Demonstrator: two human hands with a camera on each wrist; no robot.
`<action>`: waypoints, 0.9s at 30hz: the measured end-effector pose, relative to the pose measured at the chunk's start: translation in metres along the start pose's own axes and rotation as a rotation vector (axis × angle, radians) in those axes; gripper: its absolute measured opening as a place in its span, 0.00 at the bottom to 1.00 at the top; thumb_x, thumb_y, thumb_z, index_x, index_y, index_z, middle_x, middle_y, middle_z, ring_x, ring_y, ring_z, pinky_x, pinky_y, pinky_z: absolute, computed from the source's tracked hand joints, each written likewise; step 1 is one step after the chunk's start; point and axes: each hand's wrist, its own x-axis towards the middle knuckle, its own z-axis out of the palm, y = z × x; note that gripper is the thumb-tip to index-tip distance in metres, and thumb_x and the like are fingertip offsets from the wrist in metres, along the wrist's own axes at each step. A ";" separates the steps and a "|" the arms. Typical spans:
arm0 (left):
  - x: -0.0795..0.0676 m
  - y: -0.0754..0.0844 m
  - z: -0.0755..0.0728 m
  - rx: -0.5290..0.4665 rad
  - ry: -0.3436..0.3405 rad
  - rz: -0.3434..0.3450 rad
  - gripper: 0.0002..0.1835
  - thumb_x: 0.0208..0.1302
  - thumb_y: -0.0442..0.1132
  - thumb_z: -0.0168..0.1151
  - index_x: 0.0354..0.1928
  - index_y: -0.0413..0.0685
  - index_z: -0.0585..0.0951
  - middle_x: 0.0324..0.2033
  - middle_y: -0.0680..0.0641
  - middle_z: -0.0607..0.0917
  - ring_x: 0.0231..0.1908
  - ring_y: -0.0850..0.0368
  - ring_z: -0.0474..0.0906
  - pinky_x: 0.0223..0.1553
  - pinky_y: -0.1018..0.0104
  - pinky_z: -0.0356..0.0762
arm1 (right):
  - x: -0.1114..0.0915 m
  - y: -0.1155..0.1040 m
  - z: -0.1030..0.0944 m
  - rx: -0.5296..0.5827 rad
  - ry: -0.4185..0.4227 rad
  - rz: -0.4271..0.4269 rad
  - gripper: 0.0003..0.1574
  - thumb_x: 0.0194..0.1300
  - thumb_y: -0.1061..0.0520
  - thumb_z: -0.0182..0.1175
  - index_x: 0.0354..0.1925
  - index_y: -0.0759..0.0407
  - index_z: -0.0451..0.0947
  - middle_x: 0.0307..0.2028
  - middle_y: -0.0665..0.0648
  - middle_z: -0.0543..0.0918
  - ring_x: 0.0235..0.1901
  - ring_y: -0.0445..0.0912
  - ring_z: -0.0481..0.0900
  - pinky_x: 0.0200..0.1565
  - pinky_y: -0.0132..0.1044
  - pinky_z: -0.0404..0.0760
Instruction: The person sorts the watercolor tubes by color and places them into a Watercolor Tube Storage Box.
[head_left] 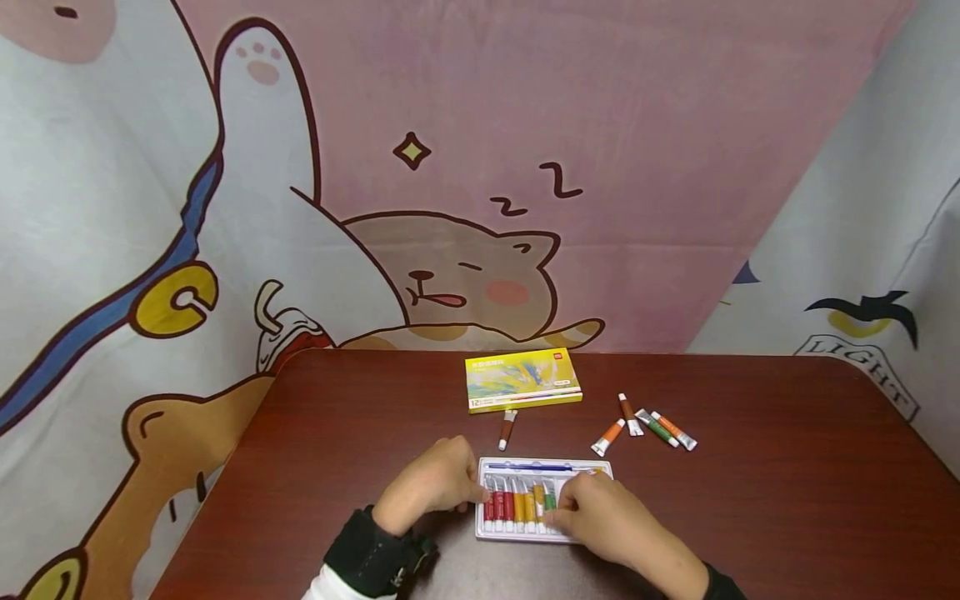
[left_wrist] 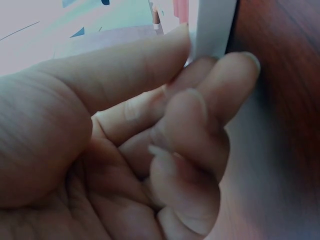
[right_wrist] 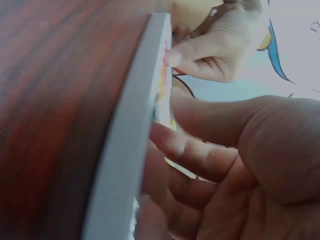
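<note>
A white plastic tray (head_left: 525, 538) lies near the table's front, holding a row of paint tubes and a blue paintbrush (head_left: 525, 467) along its far side. Red tubes (head_left: 498, 504) fill the left end, then yellow tubes (head_left: 523, 507), then a green tube (head_left: 550, 497). My left hand (head_left: 438, 479) grips the tray's left edge, thumb on top by the first red tube, fingers curled low at the side wall. Over the tray's right part bends my right hand (head_left: 611, 512), thumb and forefinger pinching at the green tube; the tray's right end is hidden beneath it.
Behind the tray stands a yellow paint box (head_left: 523, 382), with a brown tube (head_left: 507, 430) before it. Loose orange (head_left: 608, 437), brown (head_left: 630, 415) and green (head_left: 657, 428) tubes lie to the right, beside another orange tube (head_left: 675, 431). A printed cloth (head_left: 637, 167) hangs behind the table.
</note>
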 end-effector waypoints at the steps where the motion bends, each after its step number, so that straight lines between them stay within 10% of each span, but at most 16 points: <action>1: 0.000 0.000 0.000 -0.002 -0.001 0.000 0.18 0.48 0.41 0.72 0.08 0.48 0.78 0.08 0.48 0.79 0.10 0.58 0.72 0.13 0.69 0.62 | 0.000 0.001 -0.003 0.005 0.004 -0.010 0.22 0.55 0.44 0.66 0.11 0.43 0.71 0.12 0.39 0.66 0.15 0.35 0.62 0.16 0.31 0.62; 8: 0.000 0.000 0.000 -0.007 -0.004 0.008 0.17 0.48 0.41 0.72 0.08 0.47 0.79 0.08 0.47 0.80 0.10 0.58 0.71 0.13 0.69 0.62 | 0.006 0.018 -0.035 -0.061 0.192 0.026 0.04 0.56 0.49 0.67 0.28 0.45 0.81 0.23 0.42 0.78 0.22 0.37 0.70 0.23 0.36 0.71; 14: 0.000 0.000 0.000 -0.008 -0.010 -0.009 0.16 0.49 0.41 0.72 0.09 0.49 0.79 0.08 0.48 0.80 0.11 0.59 0.72 0.13 0.69 0.61 | 0.008 0.052 -0.058 -0.210 0.382 0.014 0.17 0.56 0.54 0.66 0.42 0.62 0.81 0.41 0.59 0.82 0.41 0.53 0.76 0.35 0.52 0.77; 27: 0.000 0.000 -0.001 -0.016 -0.016 -0.015 0.16 0.49 0.41 0.72 0.09 0.49 0.79 0.09 0.48 0.80 0.10 0.59 0.72 0.13 0.68 0.61 | 0.009 0.102 -0.062 -0.357 0.374 0.157 0.10 0.56 0.58 0.65 0.34 0.65 0.79 0.27 0.60 0.77 0.27 0.57 0.76 0.22 0.53 0.74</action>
